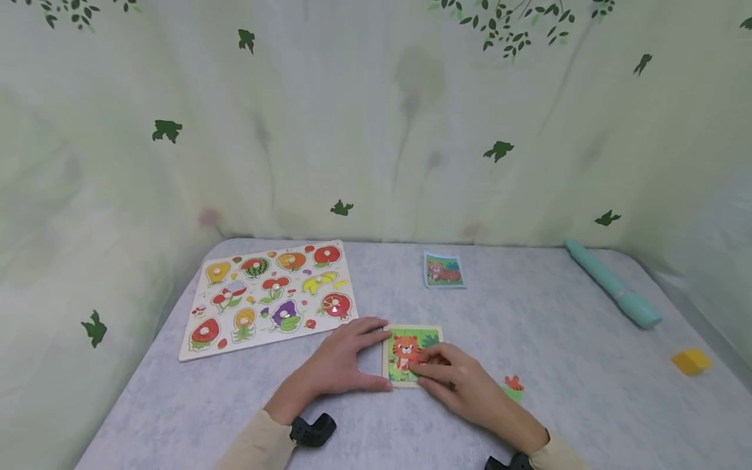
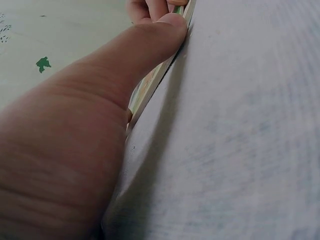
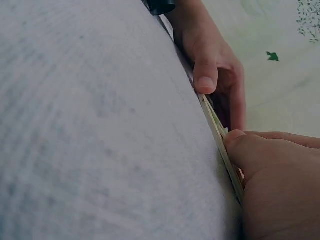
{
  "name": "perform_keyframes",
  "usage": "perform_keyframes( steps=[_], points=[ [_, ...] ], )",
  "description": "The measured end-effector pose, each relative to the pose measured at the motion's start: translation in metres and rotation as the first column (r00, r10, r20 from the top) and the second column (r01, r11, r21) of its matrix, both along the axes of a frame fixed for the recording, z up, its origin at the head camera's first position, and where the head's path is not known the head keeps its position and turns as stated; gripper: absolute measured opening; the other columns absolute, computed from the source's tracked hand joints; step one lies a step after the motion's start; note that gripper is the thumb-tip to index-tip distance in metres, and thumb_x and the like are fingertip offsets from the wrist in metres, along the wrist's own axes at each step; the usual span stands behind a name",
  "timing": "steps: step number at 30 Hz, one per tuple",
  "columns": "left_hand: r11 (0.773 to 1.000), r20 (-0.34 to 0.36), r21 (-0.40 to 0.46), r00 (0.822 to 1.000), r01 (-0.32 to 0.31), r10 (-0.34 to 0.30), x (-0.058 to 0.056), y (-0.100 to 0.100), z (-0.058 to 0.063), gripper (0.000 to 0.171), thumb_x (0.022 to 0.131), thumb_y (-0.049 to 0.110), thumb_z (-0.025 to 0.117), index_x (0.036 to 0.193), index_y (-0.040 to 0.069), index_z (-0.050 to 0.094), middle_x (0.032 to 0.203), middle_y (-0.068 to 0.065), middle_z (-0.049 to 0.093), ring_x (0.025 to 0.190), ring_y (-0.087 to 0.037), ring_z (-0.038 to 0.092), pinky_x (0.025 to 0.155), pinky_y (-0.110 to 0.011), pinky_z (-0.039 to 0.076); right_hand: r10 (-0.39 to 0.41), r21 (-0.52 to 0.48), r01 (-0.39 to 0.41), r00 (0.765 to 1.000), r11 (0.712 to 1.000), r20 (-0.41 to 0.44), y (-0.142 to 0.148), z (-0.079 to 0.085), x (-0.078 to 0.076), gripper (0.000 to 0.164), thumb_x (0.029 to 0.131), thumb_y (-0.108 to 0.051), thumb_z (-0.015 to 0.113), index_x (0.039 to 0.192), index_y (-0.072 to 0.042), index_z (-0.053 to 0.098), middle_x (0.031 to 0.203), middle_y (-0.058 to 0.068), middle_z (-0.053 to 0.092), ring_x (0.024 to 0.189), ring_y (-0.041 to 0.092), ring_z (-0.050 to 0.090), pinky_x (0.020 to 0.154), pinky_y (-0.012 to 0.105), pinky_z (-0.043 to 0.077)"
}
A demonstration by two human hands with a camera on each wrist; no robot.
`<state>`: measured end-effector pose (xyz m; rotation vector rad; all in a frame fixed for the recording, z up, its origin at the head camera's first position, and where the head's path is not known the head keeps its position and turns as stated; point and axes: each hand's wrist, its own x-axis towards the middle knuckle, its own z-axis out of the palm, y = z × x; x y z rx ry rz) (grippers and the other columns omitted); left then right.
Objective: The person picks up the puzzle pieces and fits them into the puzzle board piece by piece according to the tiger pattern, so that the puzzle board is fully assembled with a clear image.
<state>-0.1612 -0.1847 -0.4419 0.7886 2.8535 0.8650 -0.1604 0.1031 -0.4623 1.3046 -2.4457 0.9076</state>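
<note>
A small wooden tray puzzle (image 1: 385,356) with a tiger picture lies on the table before me. My left hand (image 1: 336,361) holds its left side, thumb at the near corner and fingers at the far one. Over the picture's lower right, my right hand (image 1: 464,385) pinches a puzzle piece, mostly hidden by the fingers. The right wrist view shows the right thumb (image 3: 237,142) close over the tray's edge (image 3: 220,137). Beside the right forearm lies a loose green and orange piece (image 1: 513,390), partly covered by the arm.
A white peg board (image 1: 264,346) with fruit pictures lies at the back left. Behind the tray lies a small tiger picture card (image 1: 444,273). To the right are a teal cylinder (image 1: 611,284) and a yellow block (image 1: 692,361). A printed curtain (image 1: 376,130) hangs behind the table.
</note>
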Motion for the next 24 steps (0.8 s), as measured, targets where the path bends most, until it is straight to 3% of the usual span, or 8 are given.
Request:
perform_keyframes(
  steps=[6, 14, 24],
  points=[
    [1.0, -0.026, -0.001, 1.0, 0.007, -0.007, -0.0012, 0.0007, 0.0018, 0.086, 0.078, 0.066, 0.081, 0.148, 0.022, 0.058, 0.16, 0.003, 0.045, 0.15, -0.024, 0.038, 0.119, -0.055, 0.035, -0.013, 0.035, 0.013, 1.0, 0.999, -0.017, -0.0002, 0.0023, -0.0006, 0.03, 0.094, -0.02, 0.077, 0.124, -0.025, 0.077, 0.121, -0.002, 0.064, 0.103, 0.008, 0.059, 0.079, 0.024, 0.056],
    [1.0, -0.01, 0.003, 1.0, 0.009, -0.009, 0.0002, -0.0004, 0.0012, 0.087, 0.078, 0.065, 0.081, 0.149, 0.021, 0.058, 0.16, 0.002, 0.045, 0.15, -0.025, 0.038, 0.119, -0.057, 0.034, -0.018, 0.048, 0.019, 0.999, 0.999, -0.036, -0.0027, 0.0005, 0.0014, 0.029, 0.093, -0.02, 0.078, 0.122, -0.024, 0.078, 0.12, -0.001, 0.064, 0.104, 0.009, 0.06, 0.079, 0.024, 0.056],
    [1.0, 0.01, -0.005, 1.0, -0.003, 0.003, 0.002, -0.0007, 0.0004, 0.087, 0.078, 0.066, 0.08, 0.149, 0.022, 0.057, 0.161, 0.004, 0.044, 0.151, -0.022, 0.036, 0.121, -0.054, 0.033, 0.02, 0.014, -0.019, 0.993, 1.0, -0.116, -0.0053, 0.0006, 0.0037, 0.032, 0.088, -0.012, 0.081, 0.12, -0.018, 0.079, 0.114, -0.003, 0.065, 0.103, 0.011, 0.059, 0.081, 0.023, 0.054]
  ],
)
